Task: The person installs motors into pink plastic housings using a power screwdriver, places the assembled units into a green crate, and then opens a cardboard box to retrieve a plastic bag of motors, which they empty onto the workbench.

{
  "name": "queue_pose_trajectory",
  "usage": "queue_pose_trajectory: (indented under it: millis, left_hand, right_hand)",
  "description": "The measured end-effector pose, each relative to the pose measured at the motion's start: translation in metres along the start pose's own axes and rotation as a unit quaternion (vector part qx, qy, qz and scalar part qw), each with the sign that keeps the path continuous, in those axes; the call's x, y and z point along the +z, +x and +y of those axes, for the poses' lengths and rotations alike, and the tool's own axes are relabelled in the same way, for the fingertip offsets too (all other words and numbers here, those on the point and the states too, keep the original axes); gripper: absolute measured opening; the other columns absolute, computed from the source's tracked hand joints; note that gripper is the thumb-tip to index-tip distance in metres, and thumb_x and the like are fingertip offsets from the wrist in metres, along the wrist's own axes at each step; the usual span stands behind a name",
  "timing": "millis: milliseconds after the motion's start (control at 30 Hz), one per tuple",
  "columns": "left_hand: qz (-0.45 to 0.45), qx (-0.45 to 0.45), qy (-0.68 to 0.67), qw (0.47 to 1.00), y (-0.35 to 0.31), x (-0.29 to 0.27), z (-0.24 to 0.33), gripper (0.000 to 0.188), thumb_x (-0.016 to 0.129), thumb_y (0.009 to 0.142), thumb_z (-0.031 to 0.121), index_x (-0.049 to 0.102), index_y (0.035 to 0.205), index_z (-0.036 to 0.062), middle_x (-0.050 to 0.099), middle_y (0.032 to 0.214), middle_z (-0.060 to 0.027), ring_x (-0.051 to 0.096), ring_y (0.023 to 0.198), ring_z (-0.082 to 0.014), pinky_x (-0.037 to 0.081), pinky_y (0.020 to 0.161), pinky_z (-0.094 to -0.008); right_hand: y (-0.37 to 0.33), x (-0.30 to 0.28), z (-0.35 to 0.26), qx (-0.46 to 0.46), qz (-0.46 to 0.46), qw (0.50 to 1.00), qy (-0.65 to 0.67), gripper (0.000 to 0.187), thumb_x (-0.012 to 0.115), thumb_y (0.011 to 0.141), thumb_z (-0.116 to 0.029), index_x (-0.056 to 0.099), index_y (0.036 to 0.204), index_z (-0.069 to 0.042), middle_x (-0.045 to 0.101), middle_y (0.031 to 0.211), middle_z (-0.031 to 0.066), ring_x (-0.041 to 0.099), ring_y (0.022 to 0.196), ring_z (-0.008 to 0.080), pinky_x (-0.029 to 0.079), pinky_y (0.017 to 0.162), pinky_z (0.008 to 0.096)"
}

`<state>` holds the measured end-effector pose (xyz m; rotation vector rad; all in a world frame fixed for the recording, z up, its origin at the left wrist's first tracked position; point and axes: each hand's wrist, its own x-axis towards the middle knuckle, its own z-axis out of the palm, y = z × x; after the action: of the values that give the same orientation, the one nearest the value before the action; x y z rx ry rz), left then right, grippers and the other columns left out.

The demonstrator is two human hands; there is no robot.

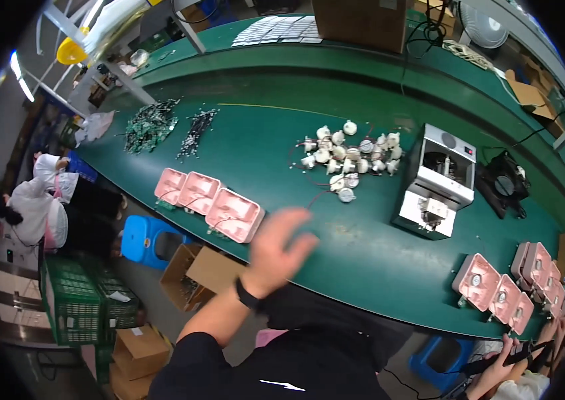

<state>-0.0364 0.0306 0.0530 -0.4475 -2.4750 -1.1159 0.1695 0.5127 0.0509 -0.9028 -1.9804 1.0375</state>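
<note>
My left hand [279, 247] reaches over the near edge of the green workbench [342, 267], slightly blurred. Its fingers stretch forward, the thumb stands apart, and nothing shows in its grip. Just left of it lies the nearest of three open pink plastic housings [234, 215], set in a row along the edge with thin wires inside. Beyond the hand is a loose cluster of small white round motor-like parts [349, 157] with red wires. My right hand is not in view.
A grey metal machine [437, 180] stands right of the cluster, near a black device [506, 180]. More pink housings [479, 280] sit at the right, by a co-worker's hands [496, 370]. Piles of small green-black parts [151, 127] and dark screws [196, 133] lie far left. Blue stool [146, 240] below.
</note>
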Motion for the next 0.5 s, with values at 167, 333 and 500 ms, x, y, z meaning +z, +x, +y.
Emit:
queue_pose_trajectory:
  millis: [167,333,500]
  left_hand:
    - [0.126,-0.111,0.392,0.904,0.018,-0.136,-0.150,0.036,0.066,0.085,0.022,0.059,0.111,-0.0021,0.061,0.110,-0.0204,0.058,0.101,-0.0368,0.048,0.087,-0.0440]
    - [0.036,-0.287,0.474,0.831,0.009,-0.188,-0.228,0.029,0.065,0.084,0.023,0.064,0.103,0.0017,0.065,0.101,-0.0198,0.062,0.093,-0.0383,0.050,0.081,-0.0468]
    - [0.053,-0.278,0.401,0.872,-0.005,-0.174,-0.236,0.022,0.066,0.082,0.020,0.067,0.098,0.0051,0.069,0.088,-0.0165,0.065,0.083,-0.0358,0.051,0.073,-0.0460]
  right_hand:
    - [-0.046,0.067,-0.070,0.086,-0.187,0.967,0.149,0.034,0.064,0.090,-0.019,0.049,0.113,0.002,0.062,0.078,0.0108,0.047,0.047,0.0097,0.040,0.044,0.0225]
    - [-0.094,0.140,-0.128,0.145,-0.485,0.845,0.173,0.036,0.066,0.083,-0.009,0.048,0.112,0.000,0.065,0.085,0.0114,0.052,0.048,0.0108,0.043,0.045,0.0241]
    - [-0.130,0.195,-0.156,0.110,-0.625,0.762,0.130,0.042,0.072,0.079,-0.013,0.051,0.113,0.000,0.066,0.088,0.0084,0.057,0.052,0.0106,0.045,0.047,0.0242]
